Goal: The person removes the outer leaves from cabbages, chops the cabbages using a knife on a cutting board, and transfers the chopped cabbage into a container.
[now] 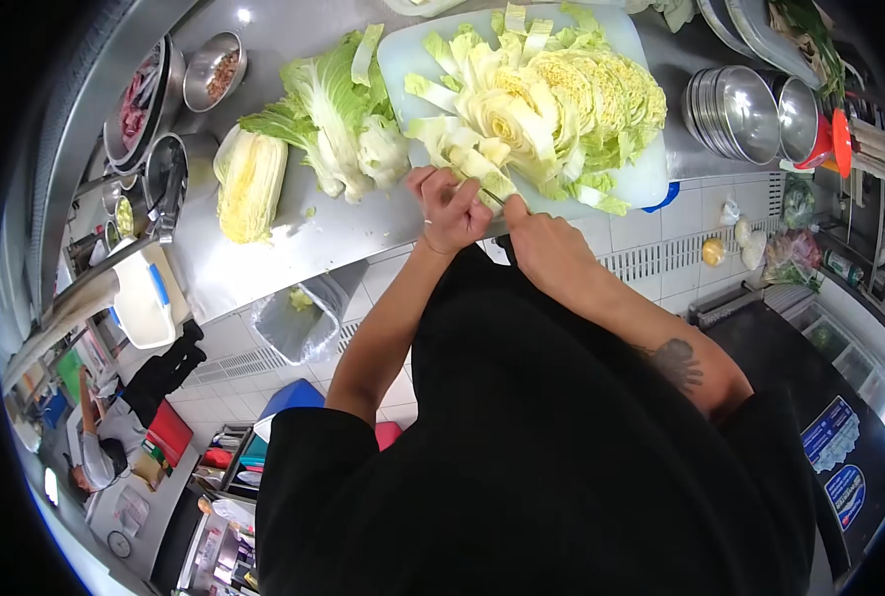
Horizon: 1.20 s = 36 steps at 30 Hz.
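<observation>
Cut napa cabbage [562, 99] is spread over a white cutting board [646, 184], some of it in thin shreds. At the board's near edge my left hand [452, 211] is closed, its curled fingers against a pale cabbage piece [467, 154]. My right hand [552, 243] is wrapped round a knife [494, 197]; only a narrow part of the blade shows beside the cabbage piece, and most of the handle is hidden. Left of the board lie loose green cabbage leaves [333, 119] and a cabbage half or trimmed head [251, 189].
Metal bowls [214, 72] stand at the far left, and stacked steel bowls [736, 114] at the right. Below the steel counter [234, 268] is a lined bin [298, 323]. Another person [110, 437] is at the lower left. Bagged produce [790, 253] lies to the right.
</observation>
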Each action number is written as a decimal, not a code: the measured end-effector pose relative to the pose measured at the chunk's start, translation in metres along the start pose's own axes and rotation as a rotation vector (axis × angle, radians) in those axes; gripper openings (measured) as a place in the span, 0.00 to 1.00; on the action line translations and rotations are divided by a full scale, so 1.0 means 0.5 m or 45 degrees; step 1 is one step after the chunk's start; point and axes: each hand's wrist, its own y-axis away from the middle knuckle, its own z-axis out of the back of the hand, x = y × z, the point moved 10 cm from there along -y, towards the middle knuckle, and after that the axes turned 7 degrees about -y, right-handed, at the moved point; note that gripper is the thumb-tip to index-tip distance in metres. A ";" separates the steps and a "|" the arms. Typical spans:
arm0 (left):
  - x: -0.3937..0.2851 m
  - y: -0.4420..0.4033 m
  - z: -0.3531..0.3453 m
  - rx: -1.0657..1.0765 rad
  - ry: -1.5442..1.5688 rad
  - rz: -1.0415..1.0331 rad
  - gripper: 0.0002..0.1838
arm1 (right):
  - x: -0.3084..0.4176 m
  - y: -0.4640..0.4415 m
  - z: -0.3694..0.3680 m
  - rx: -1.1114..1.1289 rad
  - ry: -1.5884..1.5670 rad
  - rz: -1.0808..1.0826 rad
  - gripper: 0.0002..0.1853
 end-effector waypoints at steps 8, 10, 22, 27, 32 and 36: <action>0.001 -0.004 -0.014 0.083 0.002 0.026 0.14 | -0.029 0.084 0.020 0.106 0.078 -0.157 0.05; 0.000 0.001 -0.013 0.078 0.013 0.013 0.14 | -0.047 0.058 -0.020 0.045 0.038 -0.096 0.05; 0.040 0.030 0.006 0.189 0.071 0.650 0.16 | -0.153 -0.045 -0.057 0.049 -0.221 0.274 0.12; 0.046 0.139 0.038 0.279 0.168 1.364 0.31 | -0.166 -0.052 -0.051 0.042 -0.278 0.278 0.12; 0.020 0.149 0.045 0.125 0.454 1.683 0.38 | -0.134 -0.017 -0.003 0.133 -0.164 0.173 0.12; 0.045 0.166 0.022 -0.010 0.526 1.917 0.37 | -0.103 0.022 0.053 0.135 0.000 0.166 0.11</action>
